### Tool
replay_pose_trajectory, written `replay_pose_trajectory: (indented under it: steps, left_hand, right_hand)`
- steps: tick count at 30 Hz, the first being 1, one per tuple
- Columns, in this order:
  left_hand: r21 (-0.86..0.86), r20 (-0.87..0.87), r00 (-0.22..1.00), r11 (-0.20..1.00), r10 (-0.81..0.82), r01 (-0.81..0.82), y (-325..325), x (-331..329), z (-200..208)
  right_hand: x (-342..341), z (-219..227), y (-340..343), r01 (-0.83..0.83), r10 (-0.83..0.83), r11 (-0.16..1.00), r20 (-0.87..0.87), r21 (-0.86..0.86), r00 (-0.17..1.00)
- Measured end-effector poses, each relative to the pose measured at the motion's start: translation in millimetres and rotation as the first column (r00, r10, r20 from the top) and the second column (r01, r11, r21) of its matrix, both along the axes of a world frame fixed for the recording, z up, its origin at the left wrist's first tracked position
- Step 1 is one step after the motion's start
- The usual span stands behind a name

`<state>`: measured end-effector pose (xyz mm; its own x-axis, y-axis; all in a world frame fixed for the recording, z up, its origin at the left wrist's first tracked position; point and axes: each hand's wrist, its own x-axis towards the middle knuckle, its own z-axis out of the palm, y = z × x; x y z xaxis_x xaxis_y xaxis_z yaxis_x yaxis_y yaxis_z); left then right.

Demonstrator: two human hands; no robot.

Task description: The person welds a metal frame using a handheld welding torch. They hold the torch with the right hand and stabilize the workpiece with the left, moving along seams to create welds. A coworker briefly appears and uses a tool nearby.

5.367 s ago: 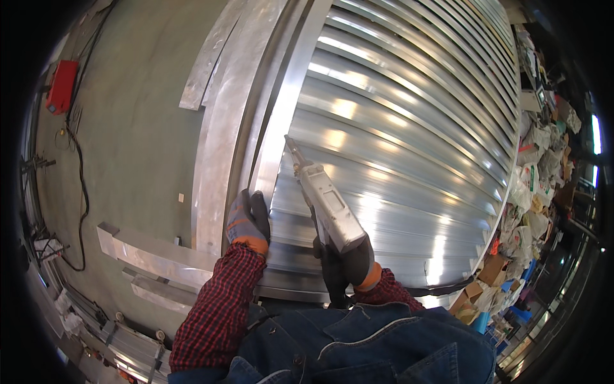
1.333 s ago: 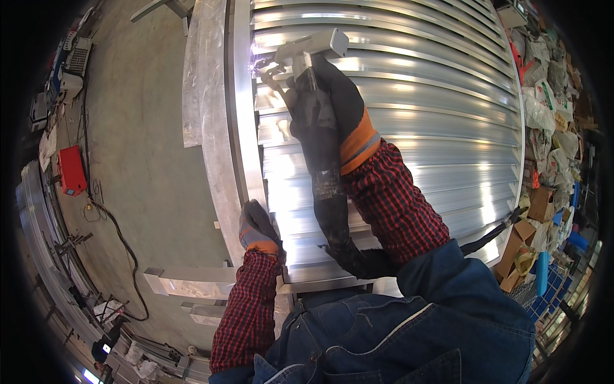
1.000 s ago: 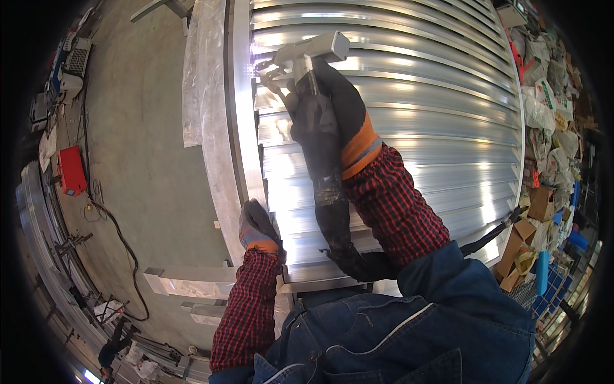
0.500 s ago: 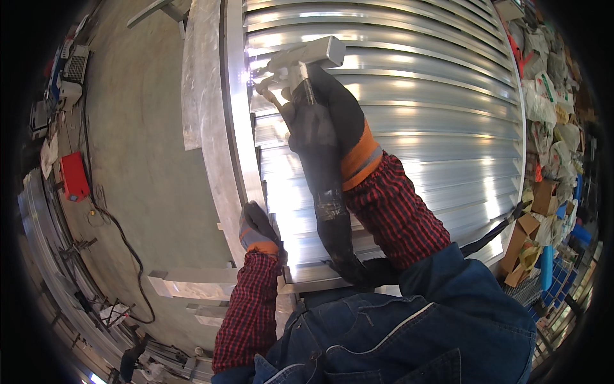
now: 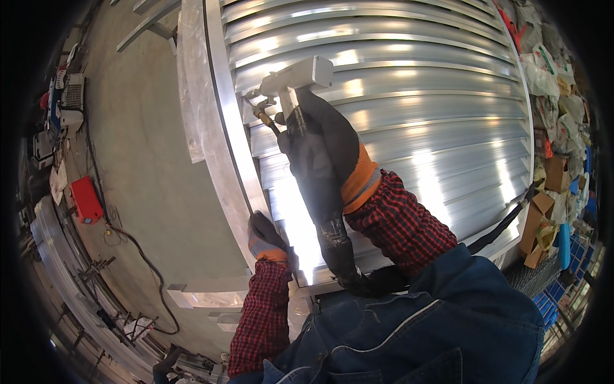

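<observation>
My right hand (image 5: 329, 131), in a dark glove with an orange cuff, is closed round the handle of a grey welding gun (image 5: 295, 75). The gun has a boxy rear end and a thin brass-coloured nozzle, which points left near the side rail (image 5: 234, 131) of a shiny metal louvred panel (image 5: 409, 121). From the grip, a thick black sleeved cable (image 5: 336, 240) runs down toward my body. Lower on the same rail, my gloved left hand (image 5: 265, 235) is closed over the edge; its fingertips are partly hidden.
Metal bars (image 5: 208, 297) jut out left of the panel. On the floor at left are a red box (image 5: 86, 200) and a dark cable (image 5: 144, 259). Plastic bags (image 5: 543, 73), cardboard boxes (image 5: 538, 217) and a blue roll (image 5: 564, 245) crowd the right side.
The bright violet spark at the nozzle has gone out. The gun and my right hand have come off the rail slightly, lower in view. My left hand still holds the rail.
</observation>
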<state>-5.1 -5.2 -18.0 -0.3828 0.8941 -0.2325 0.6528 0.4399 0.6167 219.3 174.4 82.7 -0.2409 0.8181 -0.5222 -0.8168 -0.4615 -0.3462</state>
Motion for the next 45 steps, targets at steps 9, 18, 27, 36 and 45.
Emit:
replay_pose_trajectory:
  steps: [9,18,27,36,45]
  left_hand:
    - [0.039,0.048,0.999,0.999,-0.024,0.022,-3.7,-2.7,-4.3]
    - [0.039,-0.082,0.989,0.992,-0.119,0.123,-14.2,-13.8,-22.3]
    - [0.100,-0.028,0.994,0.989,-0.110,0.112,-18.7,-19.0,-37.5]
    - [0.051,-0.162,0.959,0.969,-0.232,0.243,-32.4,-30.1,-52.3]
    - [-0.315,0.015,0.959,0.909,-0.284,0.274,-34.2,-49.3,-57.8]
  right_hand:
    - [-4.7,-0.3,2.0,0.000,0.003,0.996,-0.036,0.092,0.999]
    - [-3.4,-4.7,2.6,0.004,-0.003,0.999,-0.039,0.044,0.999]
    - [-0.5,-8.2,1.8,-0.091,0.092,0.996,-0.093,0.014,0.991]
    - [-7.8,-6.3,5.1,-0.007,0.007,1.000,-0.065,0.003,0.998]
    - [-15.0,-0.8,6.4,-0.008,0.009,1.000,0.056,-0.016,0.998]
